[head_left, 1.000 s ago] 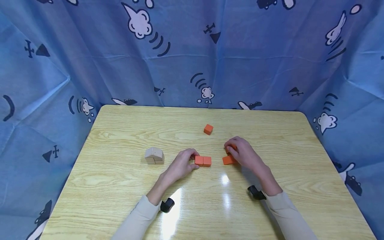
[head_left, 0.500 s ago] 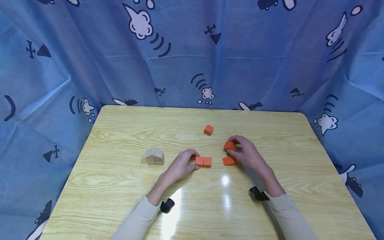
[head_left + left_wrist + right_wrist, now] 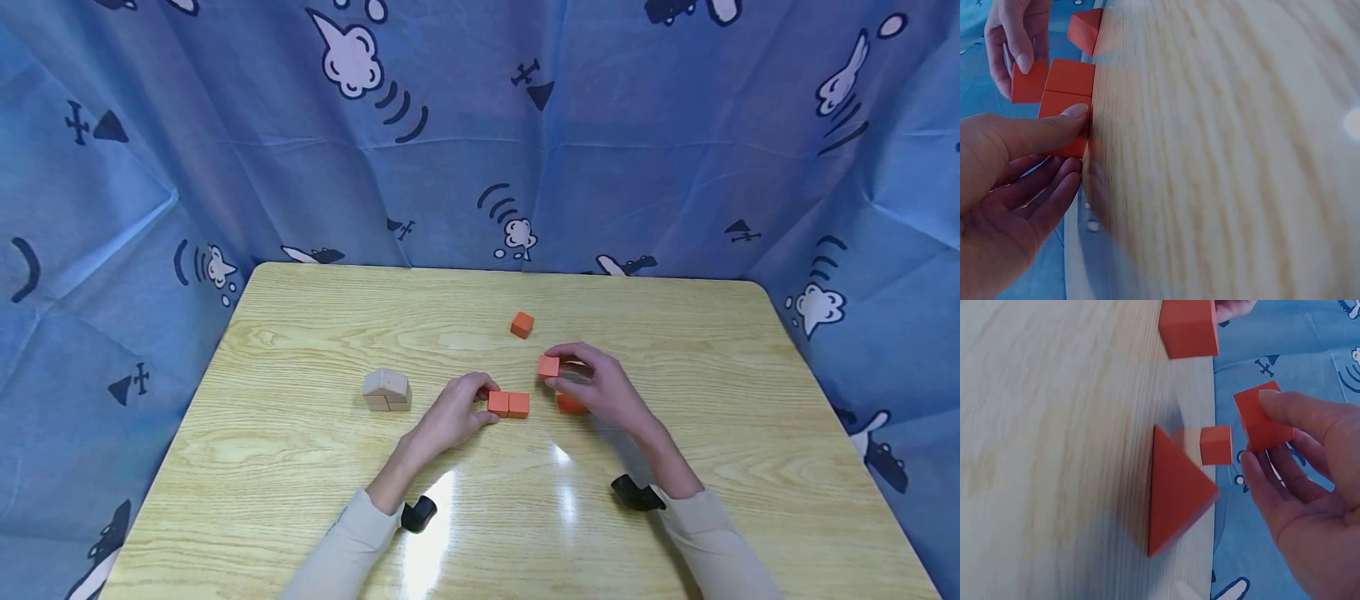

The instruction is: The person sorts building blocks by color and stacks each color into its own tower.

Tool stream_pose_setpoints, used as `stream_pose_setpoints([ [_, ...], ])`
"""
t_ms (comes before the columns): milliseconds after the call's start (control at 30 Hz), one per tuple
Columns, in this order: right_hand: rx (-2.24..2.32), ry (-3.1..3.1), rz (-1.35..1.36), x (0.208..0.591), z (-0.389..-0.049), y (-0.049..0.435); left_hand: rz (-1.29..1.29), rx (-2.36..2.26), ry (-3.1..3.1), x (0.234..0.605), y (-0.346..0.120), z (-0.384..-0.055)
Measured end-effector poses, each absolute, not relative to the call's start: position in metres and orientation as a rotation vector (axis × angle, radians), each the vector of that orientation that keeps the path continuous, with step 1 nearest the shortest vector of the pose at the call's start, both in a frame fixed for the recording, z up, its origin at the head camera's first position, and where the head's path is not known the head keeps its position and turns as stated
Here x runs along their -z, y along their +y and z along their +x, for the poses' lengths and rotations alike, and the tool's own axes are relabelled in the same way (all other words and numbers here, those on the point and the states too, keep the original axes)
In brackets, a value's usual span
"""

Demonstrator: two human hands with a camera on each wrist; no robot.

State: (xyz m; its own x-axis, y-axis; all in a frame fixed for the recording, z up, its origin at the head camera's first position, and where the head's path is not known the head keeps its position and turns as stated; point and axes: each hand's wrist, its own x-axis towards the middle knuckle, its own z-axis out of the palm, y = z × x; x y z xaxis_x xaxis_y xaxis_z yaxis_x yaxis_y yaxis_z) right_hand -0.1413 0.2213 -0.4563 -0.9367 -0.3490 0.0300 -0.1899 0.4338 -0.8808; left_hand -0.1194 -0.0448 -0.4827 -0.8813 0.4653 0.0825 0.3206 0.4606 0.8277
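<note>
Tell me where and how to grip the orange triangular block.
Pinch the triangular block across its upright triangular ends, probably best from the near side, as the right hand partly covers it in the head view. It lies on its long face; a pinch on the slopes could slip.

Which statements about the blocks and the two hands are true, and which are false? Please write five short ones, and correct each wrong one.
1. The right hand holds an orange block. True.
2. The left hand holds nothing. False: it grips the left piece of two orange ones standing side by side.
3. A triangular block is on the table. True.
4. The beige blocks are to the right of both hands. False: they stand to the left of the left hand.
5. In the head view, the far orange cube is touched by neither hand. True.
</note>
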Motion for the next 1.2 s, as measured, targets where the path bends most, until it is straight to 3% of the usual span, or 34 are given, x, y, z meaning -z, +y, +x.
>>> stream_pose_setpoints([
  [1200, 1.581, 2.332, -0.716, 0.472, -0.127, 0.167, 0.722, -1.377, 2.572, 0.485, -0.047, -0.122],
])
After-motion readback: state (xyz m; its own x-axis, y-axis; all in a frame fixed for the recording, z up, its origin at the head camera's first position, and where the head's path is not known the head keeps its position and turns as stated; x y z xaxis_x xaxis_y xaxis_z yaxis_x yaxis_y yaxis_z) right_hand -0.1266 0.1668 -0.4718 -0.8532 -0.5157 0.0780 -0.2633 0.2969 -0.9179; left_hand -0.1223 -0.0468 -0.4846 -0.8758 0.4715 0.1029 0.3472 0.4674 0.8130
